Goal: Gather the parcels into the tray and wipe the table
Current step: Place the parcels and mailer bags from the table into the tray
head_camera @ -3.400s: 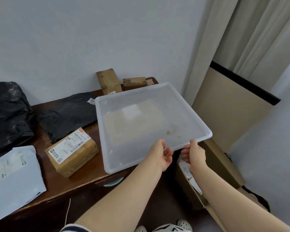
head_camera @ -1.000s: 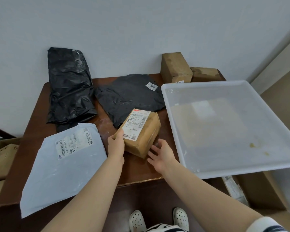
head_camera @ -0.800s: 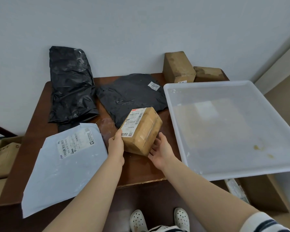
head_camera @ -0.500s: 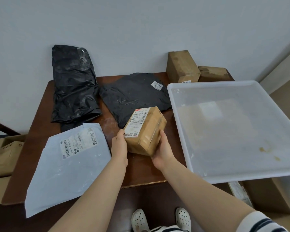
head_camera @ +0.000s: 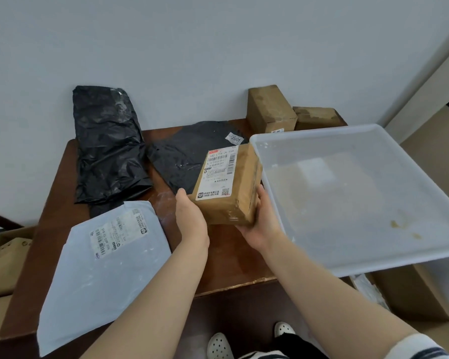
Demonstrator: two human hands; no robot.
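Gathering is the step in hand. The left hand [head_camera: 192,216] and right hand [head_camera: 259,224] hold the box [head_camera: 226,182] with fingers closed on its 2 sides. It is off the surface [head_camera: 231,263], just beside the tray [head_camera: 347,265]. Next, I judge, it must clear the left rim and go down inside.

Count:
- 1 tray, holding no parcels
- 6 parcels:
  - this box
  - 2 back boxes [head_camera: 268,107] [head_camera: 316,117]
  - 2 black bags [head_camera: 106,143] [head_camera: 187,154]
  - 1 mailer [head_camera: 101,268]

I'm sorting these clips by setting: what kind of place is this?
Likely a home or small-office room where deliveries get sorted: a small wooden table against a plain wall, labelled courier parcels like the brown box and grey mailer, and cardboard cartons on the floor.
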